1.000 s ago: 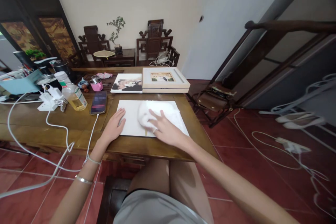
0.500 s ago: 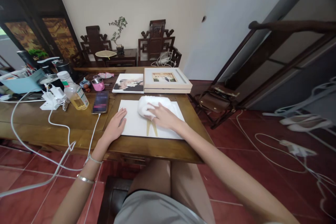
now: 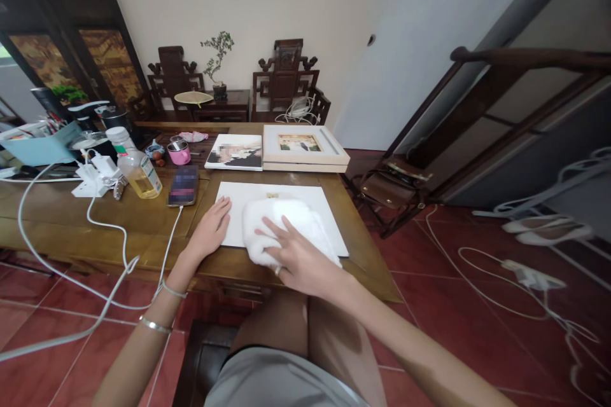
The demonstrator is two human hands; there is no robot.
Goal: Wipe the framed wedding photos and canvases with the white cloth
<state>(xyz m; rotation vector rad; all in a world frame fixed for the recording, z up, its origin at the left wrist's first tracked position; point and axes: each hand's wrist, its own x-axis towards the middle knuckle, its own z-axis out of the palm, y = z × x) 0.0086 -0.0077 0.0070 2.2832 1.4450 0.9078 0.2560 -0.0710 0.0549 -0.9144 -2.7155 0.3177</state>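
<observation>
A flat white panel [image 3: 233, 203] lies near the front edge of the wooden table, with a small tan fitting [image 3: 272, 195] showing on it. My left hand [image 3: 210, 227] rests flat at the panel's left edge, fingers stretched out, holding nothing. Under my right hand [image 3: 296, 254] is a folded white cloth [image 3: 260, 219], pressed down on the panel, its front part hanging past the panel's near edge. The fingers of that hand are spread over the cloth, which hides much of the panel.
Behind the panel lie a photo print [image 3: 233, 152] and a framed picture [image 3: 305, 147]. To the left are a charging phone [image 3: 182, 186], a bottle [image 3: 139, 168], a pink cup [image 3: 179, 151], a power strip [image 3: 90, 183] and white cables. A wooden chair [image 3: 415, 140] stands at right.
My right hand has drawn the cloth toward me, from the panel's far part to its near edge. The tan fitting's visible part differs. My left hand has stayed in place.
</observation>
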